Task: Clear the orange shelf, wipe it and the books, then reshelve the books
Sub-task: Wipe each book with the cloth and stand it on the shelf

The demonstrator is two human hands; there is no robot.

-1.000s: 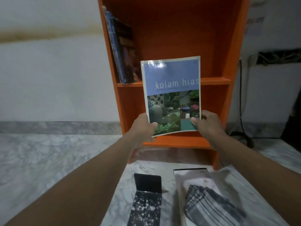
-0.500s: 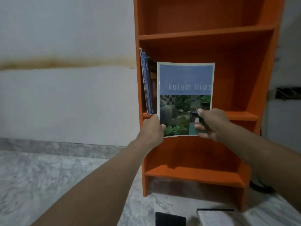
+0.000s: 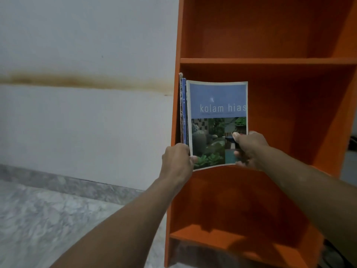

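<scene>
I see both forearms stretched forward and up to the orange shelf. My left hand pinches the lower left corner of the "kolam hias" book; my right hand curls round its lower right edge, thumb on the cover. The book stands upright, cover facing me, beside 2 thin shelved books at the middle compartment's left wall.

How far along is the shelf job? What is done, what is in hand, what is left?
Done: a few books stand against the left wall of the orange shelf, middle compartment. In hand: the left hand and right hand grip the kolam hias book by its lower corners, in front of that compartment. Left: stand it beside them. Whether more books wait is out of view.
</scene>
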